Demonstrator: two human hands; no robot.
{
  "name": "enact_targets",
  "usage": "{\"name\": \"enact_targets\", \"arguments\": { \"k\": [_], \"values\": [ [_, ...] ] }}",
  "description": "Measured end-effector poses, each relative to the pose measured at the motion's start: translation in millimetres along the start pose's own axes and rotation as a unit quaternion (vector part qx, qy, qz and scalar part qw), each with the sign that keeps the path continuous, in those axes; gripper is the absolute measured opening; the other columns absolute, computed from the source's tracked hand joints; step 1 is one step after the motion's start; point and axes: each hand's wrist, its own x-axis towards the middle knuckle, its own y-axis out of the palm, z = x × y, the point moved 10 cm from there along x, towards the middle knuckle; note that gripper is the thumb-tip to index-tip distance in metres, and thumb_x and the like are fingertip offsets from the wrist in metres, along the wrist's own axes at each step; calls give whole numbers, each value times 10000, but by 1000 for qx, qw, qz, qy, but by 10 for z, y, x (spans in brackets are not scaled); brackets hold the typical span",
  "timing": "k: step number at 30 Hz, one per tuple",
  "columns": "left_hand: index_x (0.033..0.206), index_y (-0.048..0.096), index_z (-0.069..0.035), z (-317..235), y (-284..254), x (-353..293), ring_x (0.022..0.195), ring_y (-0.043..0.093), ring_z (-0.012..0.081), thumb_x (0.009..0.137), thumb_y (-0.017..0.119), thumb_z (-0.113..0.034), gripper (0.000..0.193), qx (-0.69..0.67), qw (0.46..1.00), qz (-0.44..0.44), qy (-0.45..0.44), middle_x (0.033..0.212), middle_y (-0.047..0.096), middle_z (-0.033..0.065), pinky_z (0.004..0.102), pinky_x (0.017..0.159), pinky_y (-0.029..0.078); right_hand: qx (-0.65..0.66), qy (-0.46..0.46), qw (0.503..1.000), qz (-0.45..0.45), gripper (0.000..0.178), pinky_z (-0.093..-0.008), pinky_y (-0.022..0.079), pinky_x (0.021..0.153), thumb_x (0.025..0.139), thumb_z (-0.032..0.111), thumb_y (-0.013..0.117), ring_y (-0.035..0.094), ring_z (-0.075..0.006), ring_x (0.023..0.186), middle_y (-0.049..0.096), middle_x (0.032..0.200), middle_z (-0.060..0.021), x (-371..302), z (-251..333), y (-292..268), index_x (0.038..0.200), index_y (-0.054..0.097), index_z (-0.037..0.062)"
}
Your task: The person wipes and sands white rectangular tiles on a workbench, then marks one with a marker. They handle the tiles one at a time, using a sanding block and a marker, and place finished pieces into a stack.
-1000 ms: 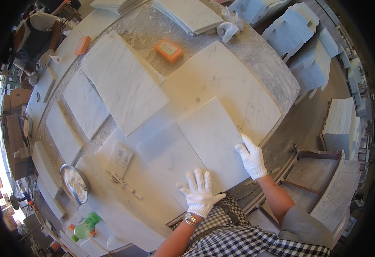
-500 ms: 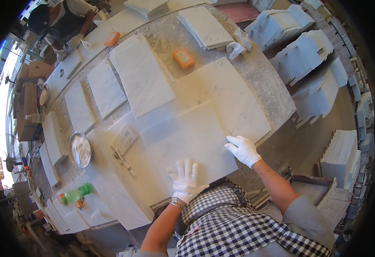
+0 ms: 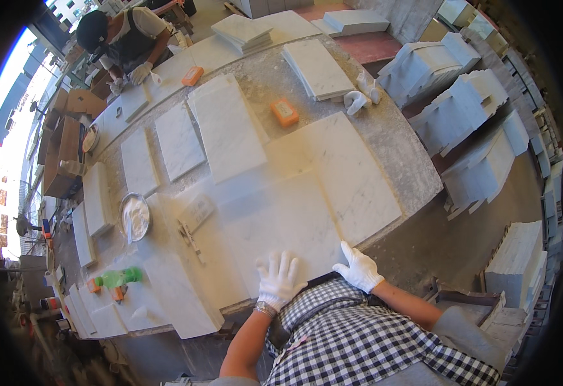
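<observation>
A white marble tile (image 3: 281, 225) lies flat on larger white slabs at the table's near edge, right in front of me. My left hand (image 3: 279, 278), in a white glove, rests on its near part with the fingers spread. At the tile's near right corner is my right hand (image 3: 360, 269), also gloved, fingers stretched along the edge and thumb apart. Part of the right palm lies past the tile's edge, so its underside contact is hidden. A larger white slab (image 3: 352, 174) lies beyond and to the right.
Left of the tile are a small marked block (image 3: 198, 211), a metal bowl of white paste (image 3: 137, 217) and a green bottle (image 3: 119, 277). Orange boxes (image 3: 284, 112) and stacked tiles (image 3: 227, 128) lie farther back. A gloved co-worker (image 3: 130, 48) works at the far left. Cut stone stacks (image 3: 458, 106) stand right.
My right hand has come nearer to my body and closer to my left hand, along the tile's right side. My left hand remains spread on the tile. The whole view has shifted slightly.
</observation>
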Motion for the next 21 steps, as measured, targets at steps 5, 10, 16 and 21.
{"name": "enact_targets", "arguments": {
  "k": [5, 10, 16, 21],
  "values": [
    [1331, 537, -121, -16, -51, -14, 1335, 388, 456, 686, 776, -579, 826, 8, 999, -33, 1, 1416, 468, 159, 774, 1015, 229, 5, -9, 1000, 0, 787, -494, 503, 886, 881, 463, 635, 622, -414, 1076, 616, 1207, -257, 19, -17, -40, 1492, 345, 60],
    [1320, 543, -129, 6, -55, 9, 1316, 408, 445, 675, 789, -569, 819, -1, 1000, -25, -11, 1407, 471, 149, 764, 1008, 238, 25, 10, 999, -21, 774, -485, 499, 896, 874, 465, 638, 621, -409, 1079, 617, 1212, -250, 1, -47, -1, 1488, 363, 82],
    [1354, 523, -113, 36, -81, -11, 1372, 367, 454, 721, 781, -519, 796, -49, 999, -20, 4, 1457, 444, 173, 768, 1041, 206, 76, 20, 993, -86, 699, -473, 489, 940, 873, 421, 659, 611, -411, 1121, 618, 1244, -261, -70, -70, -63, 1453, 453, 90],
    [1441, 458, -59, 768, -155, -149, 1490, 209, 441, 881, 666, -481, 732, -18, 981, -61, -185, 1577, 321, 222, 715, 1154, 62, 134, 76, 981, -121, 602, -464, 479, 975, 888, 378, 648, 596, -408, 1171, 620, 1269, -258, -139, -147, -69, 1382, 542, 50]
  ]
}}
